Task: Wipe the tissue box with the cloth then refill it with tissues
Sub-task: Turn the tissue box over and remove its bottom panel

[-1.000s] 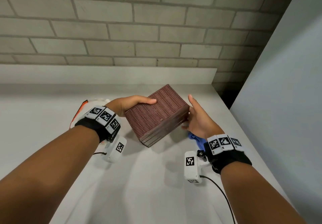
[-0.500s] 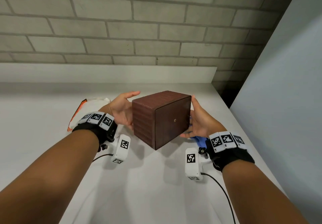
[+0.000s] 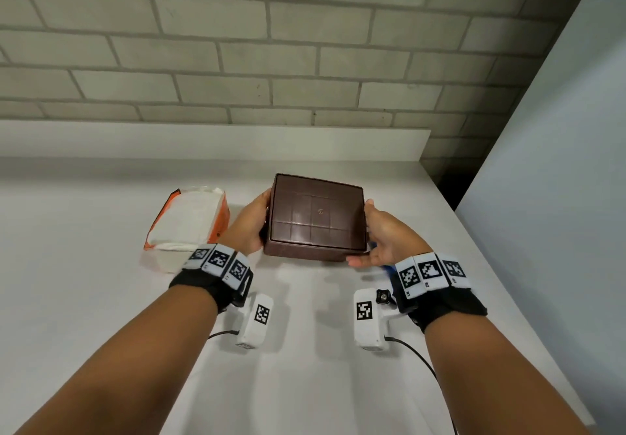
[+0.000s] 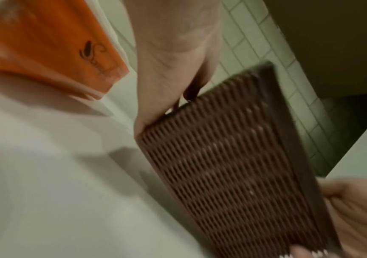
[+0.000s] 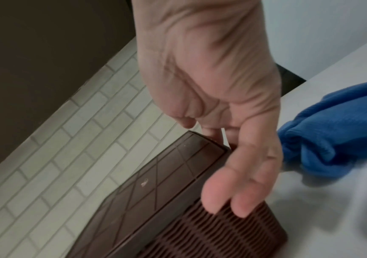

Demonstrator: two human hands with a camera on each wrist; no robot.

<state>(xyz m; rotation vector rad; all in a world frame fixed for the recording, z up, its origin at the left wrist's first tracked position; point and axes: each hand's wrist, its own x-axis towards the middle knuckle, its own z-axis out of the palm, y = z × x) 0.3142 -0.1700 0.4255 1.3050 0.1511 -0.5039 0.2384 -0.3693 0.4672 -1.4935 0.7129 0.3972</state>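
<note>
The brown tissue box is held just above the white table, its smooth gridded panel facing up and its ribbed side toward me. My left hand grips its left side, fingers behind the edge in the left wrist view. My right hand grips the right side, thumb on the ribbed near face and fingers at the far corner. The blue cloth lies bunched on the table beside my right wrist, mostly hidden in the head view. An opened orange-and-white tissue pack lies left of the box.
The white table ends at a raised ledge below a brick wall. A pale panel stands along the right edge, with a dark gap at the back right corner.
The box has been turned over between my hands, from ribbed face up, through standing on edge, to smooth panel up. Both hands have shifted to its left and right sides.
</note>
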